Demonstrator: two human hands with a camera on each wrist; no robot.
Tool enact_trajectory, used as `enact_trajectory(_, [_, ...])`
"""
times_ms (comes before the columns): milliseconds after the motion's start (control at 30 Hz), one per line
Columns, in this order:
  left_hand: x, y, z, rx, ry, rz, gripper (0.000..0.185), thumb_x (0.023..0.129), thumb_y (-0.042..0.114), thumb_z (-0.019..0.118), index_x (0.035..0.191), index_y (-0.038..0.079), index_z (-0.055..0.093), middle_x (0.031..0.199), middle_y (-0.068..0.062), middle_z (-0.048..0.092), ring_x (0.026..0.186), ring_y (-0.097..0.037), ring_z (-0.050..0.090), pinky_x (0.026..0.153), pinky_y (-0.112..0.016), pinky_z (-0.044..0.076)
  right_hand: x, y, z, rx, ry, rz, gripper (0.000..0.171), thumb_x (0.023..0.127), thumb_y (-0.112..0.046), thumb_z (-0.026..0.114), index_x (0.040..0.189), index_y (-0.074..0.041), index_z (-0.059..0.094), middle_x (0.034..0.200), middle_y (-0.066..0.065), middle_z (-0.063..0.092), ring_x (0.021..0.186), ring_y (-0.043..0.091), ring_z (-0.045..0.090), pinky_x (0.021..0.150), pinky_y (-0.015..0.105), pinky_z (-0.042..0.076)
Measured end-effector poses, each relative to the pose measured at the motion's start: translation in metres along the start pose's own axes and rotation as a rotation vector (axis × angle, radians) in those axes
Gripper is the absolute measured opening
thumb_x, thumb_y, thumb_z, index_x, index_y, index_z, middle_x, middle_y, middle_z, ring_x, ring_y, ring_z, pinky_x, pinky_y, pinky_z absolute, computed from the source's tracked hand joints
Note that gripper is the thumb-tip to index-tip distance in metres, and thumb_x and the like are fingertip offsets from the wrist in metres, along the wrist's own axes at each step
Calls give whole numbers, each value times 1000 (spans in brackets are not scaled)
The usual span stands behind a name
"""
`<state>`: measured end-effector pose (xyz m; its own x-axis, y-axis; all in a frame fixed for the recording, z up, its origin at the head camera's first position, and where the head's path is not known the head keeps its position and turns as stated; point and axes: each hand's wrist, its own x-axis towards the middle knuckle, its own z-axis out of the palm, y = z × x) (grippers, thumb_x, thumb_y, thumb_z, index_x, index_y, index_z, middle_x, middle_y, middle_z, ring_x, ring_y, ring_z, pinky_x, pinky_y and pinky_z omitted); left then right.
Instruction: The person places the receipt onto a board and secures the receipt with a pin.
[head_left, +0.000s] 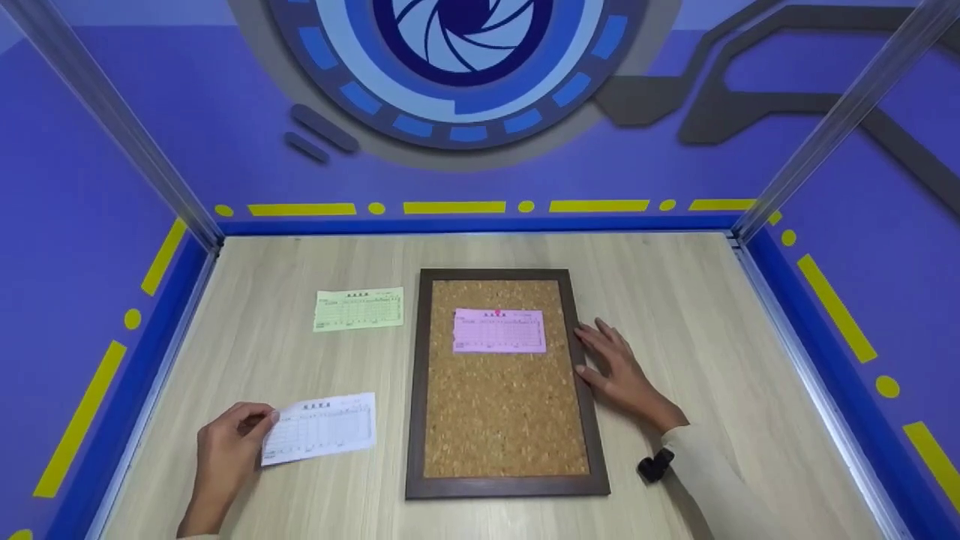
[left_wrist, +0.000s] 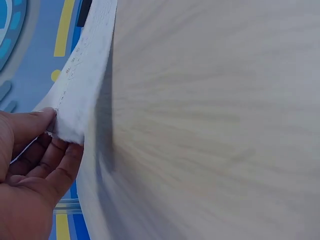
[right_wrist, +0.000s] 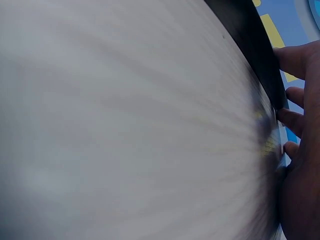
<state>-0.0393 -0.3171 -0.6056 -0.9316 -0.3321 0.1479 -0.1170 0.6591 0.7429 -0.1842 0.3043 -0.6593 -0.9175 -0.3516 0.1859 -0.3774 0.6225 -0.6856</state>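
Observation:
My left hand (head_left: pixel 231 448) pinches the left edge of a white printed form slip (head_left: pixel 322 431) between thumb and fingers; the left wrist view shows the same slip (left_wrist: pixel 82 75) tilted up from the tabletop. A cork board (head_left: pixel 506 420) in a dark brown frame lies to the right of the slip. On its upper part a pink form slip (head_left: pixel 499 334) is held by a red pushpin (head_left: pixel 497 312) at its top. My right hand (head_left: pixel 621 371) touches the frame's right side with thumb and fingertips, fingers extended; the frame edge (right_wrist: pixel 250 45) shows dark in the right wrist view.
A green form slip (head_left: pixel 358 309) lies flat on the wooden table (head_left: pixel 675 300), left of the board's upper part. Purple panels with yellow marks (head_left: pixel 454 207) wall the table at the back and sides. A small black device (head_left: pixel 655 466) is at the right wrist.

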Motion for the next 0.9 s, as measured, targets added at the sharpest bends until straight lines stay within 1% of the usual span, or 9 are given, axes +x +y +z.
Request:
enact_trajectory(133, [2, 3, -2, -17, -25, -54, 10, 96, -5, 82, 105, 0, 82, 101, -15, 81, 82, -10, 68, 70, -8, 48, 0, 1, 0, -5, 6, -15, 70, 101, -29, 79, 163, -10, 54, 172, 18, 45, 164, 49, 23, 125, 78, 19])
enact_trajectory(233, [4, 4, -4, -47, -42, -90, 10, 97, -4, 80, 106, -1, 82, 104, -17, 81, 83, -8, 70, 69, -9, 50, 0, 1, 0, -5, 7, -21, 70, 101, -29, 80, 163, -10, 54, 171, 18, 46, 164, 48, 24, 125, 77, 20])
enact_trajectory(400, [5, 4, -5, -87, -44, -106, 11, 98, -5, 79, 108, -2, 81, 106, -19, 81, 83, -2, 71, 69, -10, 54, 0, 1, 0, -5, 8, -22, 70, 101, -29, 80, 163, -10, 55, 171, 17, 47, 165, 48, 24, 126, 76, 20])
enact_trajectory(600, [7, 6, -5, -136, -44, -123, 10, 99, -5, 78, 109, -4, 80, 106, -20, 80, 84, 0, 71, 70, -11, 55, 1, 0, 1, -11, 7, -7, 69, 101, -32, 78, 163, -11, 54, 171, 15, 47, 165, 48, 23, 125, 78, 19])
enact_trajectory(900, [9, 8, -7, -198, -52, -203, 15, 101, 0, 78, 116, -4, 79, 110, -17, 79, 87, -1, 71, 73, -13, 56, 2, 0, 0, -11, 1, -1, 70, 101, -32, 79, 162, -9, 55, 171, 16, 47, 165, 47, 23, 126, 77, 19])
